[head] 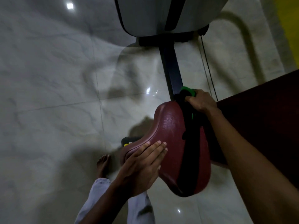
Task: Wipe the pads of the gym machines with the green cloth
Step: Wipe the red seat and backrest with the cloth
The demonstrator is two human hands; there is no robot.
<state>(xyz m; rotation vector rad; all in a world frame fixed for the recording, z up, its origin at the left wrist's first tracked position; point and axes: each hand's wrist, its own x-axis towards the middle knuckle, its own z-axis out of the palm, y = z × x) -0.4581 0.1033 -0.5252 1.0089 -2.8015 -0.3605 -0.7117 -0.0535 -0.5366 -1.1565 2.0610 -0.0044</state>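
Your right hand point(200, 101) is curled around the cloth point(189, 91), a bright green wad gripped at the far, narrow end of the seat pad point(171, 126). Most of the cloth is hidden under your fingers; a green bulge shows beyond the knuckles and a thin green sliver shows below the hand, beside the pad's dark centre strip point(189, 159). The hand sits right where the pad meets the dark post point(172, 73) that runs up toward the machine's grey housing point(145, 15).

Your left hand point(142, 165) lies flat on the near left lobe of the pad, fingers straight and together, thumb tucked along the pad's edge, holding nothing.

The pad is maroon, saddle-shaped and tilted, with the black strip running down its length. Its surface looks glossy with a fine speckle near the middle.

To the right of your right arm is a larger dark maroon surface point(262, 120); you cannot tell what it belongs to. A thin cable point(207, 70) runs down from the housing just beyond your right hand. Under the pad's left edge a small black and yellow part point(127, 142) shows against the floor point(48, 94), which is pale, marbled, shiny tile. Your bare foot point(103, 165) and a pale trouser leg point(97, 189) stand below your left hand.
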